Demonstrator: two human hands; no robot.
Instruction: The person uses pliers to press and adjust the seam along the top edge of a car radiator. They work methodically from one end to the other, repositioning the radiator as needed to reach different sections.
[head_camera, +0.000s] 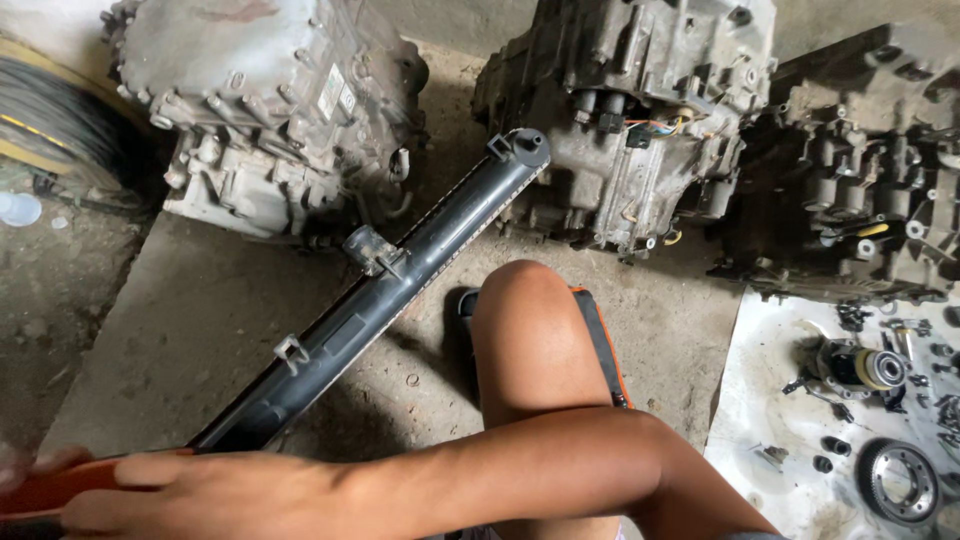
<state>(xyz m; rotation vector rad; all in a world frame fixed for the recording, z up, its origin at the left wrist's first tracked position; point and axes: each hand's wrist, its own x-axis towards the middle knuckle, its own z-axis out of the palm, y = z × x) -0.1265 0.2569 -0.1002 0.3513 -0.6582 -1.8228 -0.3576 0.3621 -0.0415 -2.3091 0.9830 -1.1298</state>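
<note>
1. Head view, looking down: the right hand (190, 495) reaches across the bottom of the frame from the right, its forearm passing over the bare knee (530, 330). Its fingers are stretched out almost flat, loosely laid along an orange handle (55, 487) at the lower left edge. They lie on it rather than wrap it, and the tips are blurred.
2. At the far lower left corner a blurred patch of the left hand (15, 465) shows against the same orange handle. Most of it is cut off by the frame, so I cannot tell whether those fingers are closed.
3. A long black radiator tank (385, 290) runs diagonally from just above the right hand up to the middle of the frame. It is smooth dark plastic with small grey clips and a bracket along it, and a crimped metal strip on its right edge. Its upper end lies near the middle gearbox casing (630, 120).
4. Open room: bare concrete floor (190, 320), gritty and stained, lies left of the tank. Between tank and knee is a narrow strip of floor.
5. Along the top stand three grimy cast-metal casings: a pale one (280, 110) at left, the middle one with coloured wires, and a darker one (860, 170) at right.
6. At right, a dirty white sheet (770, 400) holds small parts, a bearing assembly (865, 368) and a toothed ring gear (900, 482).
</note>
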